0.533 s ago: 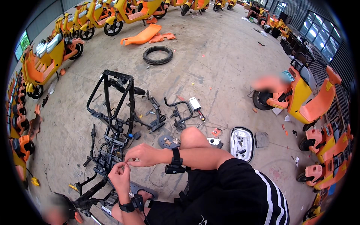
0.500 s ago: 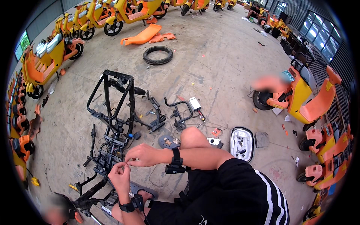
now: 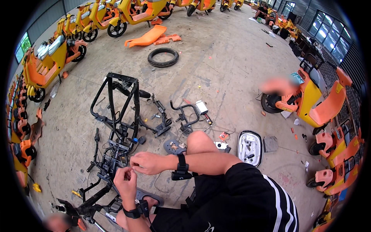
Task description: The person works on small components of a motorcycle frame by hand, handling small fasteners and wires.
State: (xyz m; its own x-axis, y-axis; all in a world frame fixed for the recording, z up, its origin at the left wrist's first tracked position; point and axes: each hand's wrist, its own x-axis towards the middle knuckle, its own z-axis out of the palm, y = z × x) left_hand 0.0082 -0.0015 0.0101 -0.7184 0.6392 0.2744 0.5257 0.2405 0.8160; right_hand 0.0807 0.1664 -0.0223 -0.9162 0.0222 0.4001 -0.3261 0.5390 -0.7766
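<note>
Indoors, stained concrete floor (image 3: 232, 77), yellow scooters (image 3: 135, 11) lining walls, both hands (image 3: 135, 170) pinched together over black frame (image 3: 116, 116).

Black shorts (image 3: 247, 201) with white side stripes, black wrist straps (image 3: 181, 170) with small devices, bare forearms

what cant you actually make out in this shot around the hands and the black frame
- Head view: what the left hand and right hand pinch between their fingertips is too small, and the fingers cover it.
- Lower end of the black scooter frame: crossed by the hands and distorted toward the fisheye rim.
- Contents of the white oval tray: too small to tell.
- Area beside the orange and yellow scooter: blurred out.
</note>
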